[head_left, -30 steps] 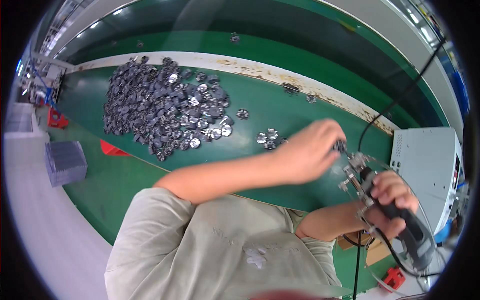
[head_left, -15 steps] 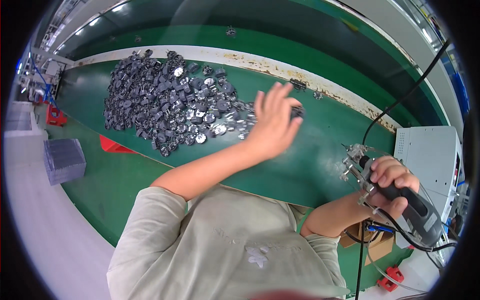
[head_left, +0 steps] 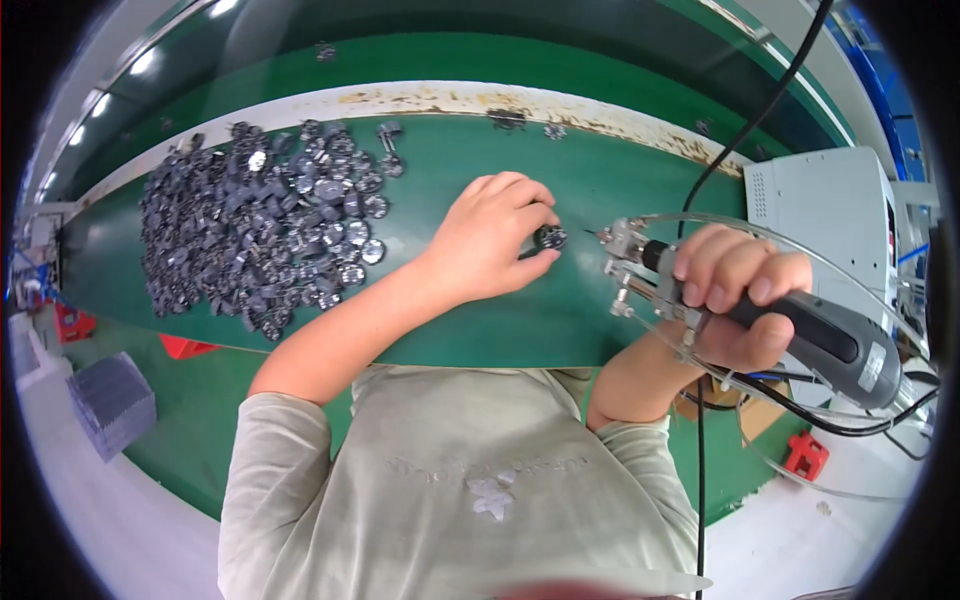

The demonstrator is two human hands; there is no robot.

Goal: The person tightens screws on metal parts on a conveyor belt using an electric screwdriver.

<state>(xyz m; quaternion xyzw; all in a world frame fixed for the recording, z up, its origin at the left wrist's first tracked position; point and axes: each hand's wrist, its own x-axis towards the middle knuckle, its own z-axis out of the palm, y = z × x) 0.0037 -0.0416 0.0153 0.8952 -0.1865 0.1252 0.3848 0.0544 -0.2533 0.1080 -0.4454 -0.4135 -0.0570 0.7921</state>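
My left hand (head_left: 485, 238) rests low over the green work surface, its fingers and thumb closed around a small round dark component (head_left: 550, 238) with shiny metal on its face. In my right hand (head_left: 718, 265) is a grey and black handheld power tool (head_left: 835, 340), with fingers wrapped over its grip. The tool's metal front end and thin tip point left, a short gap from the component. To the left of my left hand lies a large heap of similar round dark components (head_left: 255, 215), some showing bright metal faces and pins.
A grey metal box (head_left: 820, 205) stands at the right. A black cable (head_left: 760, 105) hangs down beside it, and clear tubing runs along the tool. A white ledge (head_left: 420, 98) with worn paint borders the far side. Red plastic pieces and a grey block (head_left: 112, 405) are on the floor.
My left hand has come away from the heap's edge, turned over and closed on a component near the tool. My right hand has brought the tool leftward. The view has shifted right.
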